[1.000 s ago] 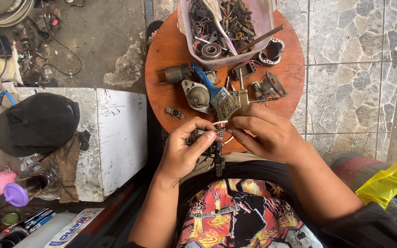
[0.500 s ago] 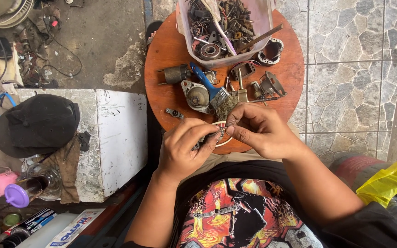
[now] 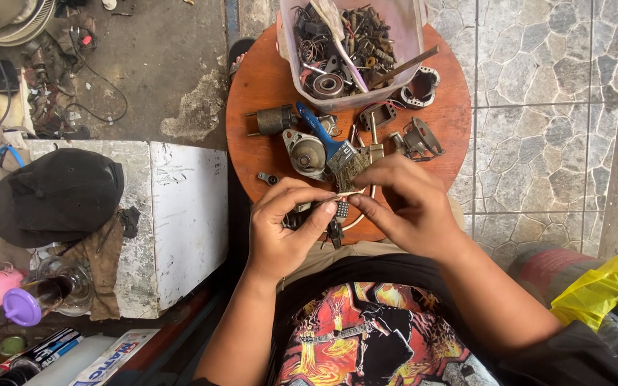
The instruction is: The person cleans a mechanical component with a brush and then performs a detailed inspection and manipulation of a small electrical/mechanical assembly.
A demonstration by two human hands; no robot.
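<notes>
My left hand (image 3: 285, 226) and my right hand (image 3: 403, 206) meet over the near edge of a round reddish-brown table (image 3: 266, 78). Together they pinch a small dark metal part with a thin pale wire loop (image 3: 355, 214) hanging from it. My left thumb and fingers grip the dark part (image 3: 332, 214); my right fingertips hold the wire's top end. Just beyond my hands lies a blue-handled brush (image 3: 330, 146) next to a round grey metal housing (image 3: 307, 152).
A clear plastic tub (image 3: 409, 43) of rusty metal parts stands at the table's far side, with loose motor pieces (image 3: 416, 139) around it. A black cap (image 3: 55, 194) lies on a white block (image 3: 180, 214) to the left. A yellow bag (image 3: 602, 282) sits right.
My hands have drawn closer together and lifted slightly toward the brush. The dark part hung lower between them a second ago and is now held up at my fingertips.
</notes>
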